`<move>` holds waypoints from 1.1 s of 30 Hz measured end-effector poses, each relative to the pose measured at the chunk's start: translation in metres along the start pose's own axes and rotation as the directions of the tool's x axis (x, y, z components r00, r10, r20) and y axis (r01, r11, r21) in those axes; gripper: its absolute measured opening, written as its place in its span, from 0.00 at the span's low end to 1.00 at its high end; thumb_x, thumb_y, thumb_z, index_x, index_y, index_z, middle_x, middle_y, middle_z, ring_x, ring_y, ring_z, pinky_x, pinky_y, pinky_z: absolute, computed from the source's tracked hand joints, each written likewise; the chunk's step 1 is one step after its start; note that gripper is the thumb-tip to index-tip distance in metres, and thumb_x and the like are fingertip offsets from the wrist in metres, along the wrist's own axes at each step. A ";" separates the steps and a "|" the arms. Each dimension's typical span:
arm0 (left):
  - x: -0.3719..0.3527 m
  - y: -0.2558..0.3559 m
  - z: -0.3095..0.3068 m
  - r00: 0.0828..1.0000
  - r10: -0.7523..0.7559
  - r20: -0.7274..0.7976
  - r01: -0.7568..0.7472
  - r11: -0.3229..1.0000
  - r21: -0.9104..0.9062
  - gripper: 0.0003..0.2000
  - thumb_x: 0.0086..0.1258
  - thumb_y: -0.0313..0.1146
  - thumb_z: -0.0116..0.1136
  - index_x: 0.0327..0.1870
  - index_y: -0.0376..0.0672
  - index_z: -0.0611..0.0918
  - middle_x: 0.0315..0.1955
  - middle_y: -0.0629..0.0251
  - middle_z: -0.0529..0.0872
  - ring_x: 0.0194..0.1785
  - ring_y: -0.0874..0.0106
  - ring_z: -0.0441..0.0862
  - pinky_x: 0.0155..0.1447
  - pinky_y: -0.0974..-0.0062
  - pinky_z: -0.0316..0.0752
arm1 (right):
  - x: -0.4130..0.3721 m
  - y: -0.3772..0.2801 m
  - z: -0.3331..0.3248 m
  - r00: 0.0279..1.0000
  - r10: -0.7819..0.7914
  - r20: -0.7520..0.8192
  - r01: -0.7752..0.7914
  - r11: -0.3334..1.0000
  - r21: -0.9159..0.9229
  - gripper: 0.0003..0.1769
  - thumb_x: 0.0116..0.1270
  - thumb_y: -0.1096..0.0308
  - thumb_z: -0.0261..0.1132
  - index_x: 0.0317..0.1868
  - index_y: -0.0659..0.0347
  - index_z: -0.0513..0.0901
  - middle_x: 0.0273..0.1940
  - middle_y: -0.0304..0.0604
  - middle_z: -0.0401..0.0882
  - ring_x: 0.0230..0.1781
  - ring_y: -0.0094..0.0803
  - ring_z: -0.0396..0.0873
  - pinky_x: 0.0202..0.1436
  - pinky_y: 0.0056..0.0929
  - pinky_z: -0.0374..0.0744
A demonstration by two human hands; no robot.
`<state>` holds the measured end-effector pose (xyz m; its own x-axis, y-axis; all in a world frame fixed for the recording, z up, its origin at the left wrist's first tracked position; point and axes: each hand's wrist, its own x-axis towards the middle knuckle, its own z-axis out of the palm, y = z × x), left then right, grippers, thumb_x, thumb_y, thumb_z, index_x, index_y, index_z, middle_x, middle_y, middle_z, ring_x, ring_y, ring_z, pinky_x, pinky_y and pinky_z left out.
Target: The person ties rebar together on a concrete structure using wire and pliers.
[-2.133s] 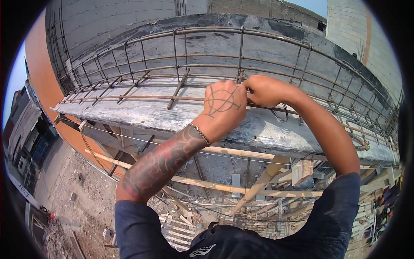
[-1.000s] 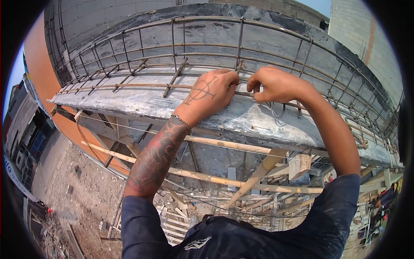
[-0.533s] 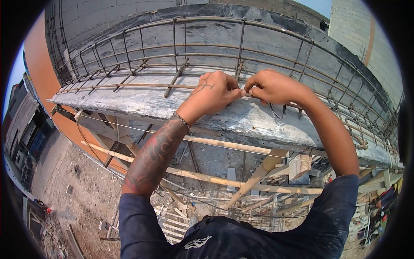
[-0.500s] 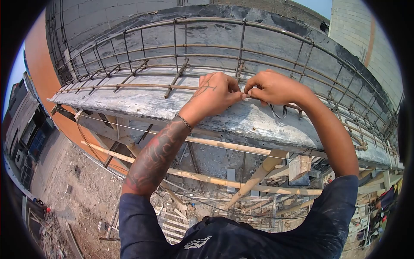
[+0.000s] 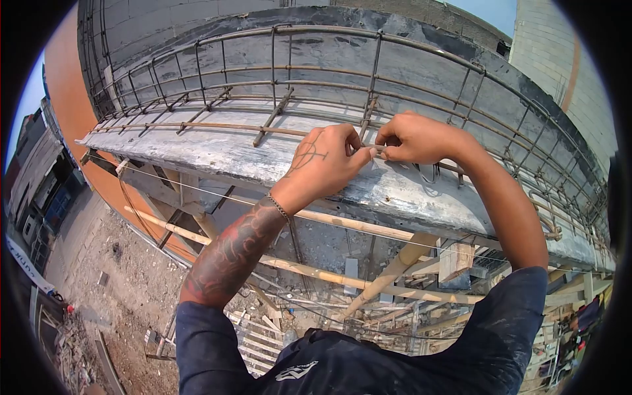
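While both hands meet at the front edge of the rebar cage [image 5: 273,59], the action is all in the fingertips. The left hand [image 5: 322,161] has thumb and forefinger pinched shut, and the right hand [image 5: 418,138] is curled closed facing it, knuckle to knuckle. Each grip looks clamped on the thin tie wire [image 5: 372,149], right where the front bar [image 5: 197,126] crosses an upright stirrup [image 5: 370,118]. Loose dark loops of wire [image 5: 428,174] hang just under the right hand, lying against the grey formwork ledge [image 5: 217,155].

For a sound tie, I'd say the wire wants to sit snug in the crossing itself, not beside it, with both ends pulled evenly before any twist goes on. Short, firm turns look better than one hard wrench, since thin wire snaps when overtwisted. The pinch sits close to the bar, which is good, as it leaves less slack to wander.

Mind the footing too. Below the ledge there are only bamboo props [image 5: 316,276], with the rubble-strewn ground [image 5: 99,289] well beneath them, so weight is best kept back.
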<state>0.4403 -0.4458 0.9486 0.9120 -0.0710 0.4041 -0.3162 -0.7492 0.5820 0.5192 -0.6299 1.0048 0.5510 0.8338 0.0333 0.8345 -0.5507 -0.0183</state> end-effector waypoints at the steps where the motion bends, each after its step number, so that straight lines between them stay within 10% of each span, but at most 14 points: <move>1: 0.003 -0.008 -0.002 1.000 0.000 -0.002 0.000 1.000 0.003 0.15 0.59 0.39 0.69 0.37 0.34 0.85 0.30 0.57 0.85 0.34 0.64 0.83 0.41 0.68 0.75 | 0.001 0.005 0.001 1.000 -0.011 0.028 0.009 0.998 0.066 0.19 0.63 0.60 0.67 0.45 0.70 0.85 0.33 0.52 0.85 0.33 0.39 0.82 0.41 0.38 0.77; 3: 0.013 -0.029 -0.006 0.887 0.435 -0.153 -0.422 0.899 0.115 0.11 0.61 0.32 0.66 0.42 0.37 0.87 0.37 0.57 0.87 0.40 0.62 0.84 0.47 0.66 0.76 | 0.001 0.014 0.002 0.998 -0.023 0.053 0.015 0.990 0.140 0.20 0.65 0.59 0.67 0.47 0.69 0.85 0.36 0.52 0.86 0.35 0.39 0.83 0.43 0.37 0.78; 6: 0.025 -0.028 -0.010 0.850 0.526 0.019 -0.522 0.837 0.163 0.11 0.61 0.30 0.65 0.44 0.40 0.88 0.42 0.57 0.86 0.45 0.59 0.83 0.51 0.65 0.76 | 0.001 0.022 0.006 0.997 -0.016 0.072 -0.002 0.970 0.242 0.20 0.67 0.58 0.64 0.50 0.66 0.85 0.42 0.52 0.87 0.43 0.41 0.84 0.51 0.35 0.78; 24: 0.027 -0.021 0.004 0.902 0.385 -0.198 -0.377 0.923 0.077 0.07 0.65 0.29 0.61 0.37 0.34 0.86 0.28 0.51 0.87 0.31 0.60 0.87 0.38 0.69 0.79 | 0.017 0.033 0.008 0.992 0.062 0.106 -0.095 0.932 0.350 0.16 0.67 0.61 0.65 0.46 0.66 0.85 0.33 0.45 0.86 0.34 0.36 0.81 0.41 0.37 0.76; 33: 0.023 -0.018 0.009 0.898 0.375 -0.230 -0.369 0.927 0.070 0.07 0.64 0.29 0.62 0.36 0.33 0.86 0.27 0.52 0.87 0.30 0.64 0.87 0.36 0.71 0.77 | 0.034 0.025 0.018 0.994 -0.047 -0.103 0.047 0.999 -0.001 0.09 0.63 0.67 0.64 0.37 0.62 0.86 0.34 0.52 0.85 0.40 0.48 0.83 0.45 0.43 0.77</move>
<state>0.4692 -0.4401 0.9414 0.6407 -0.1933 0.7430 -0.6109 -0.7145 0.3409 0.5593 -0.6145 0.9874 0.5082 0.8503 0.1370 0.8594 -0.5111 -0.0155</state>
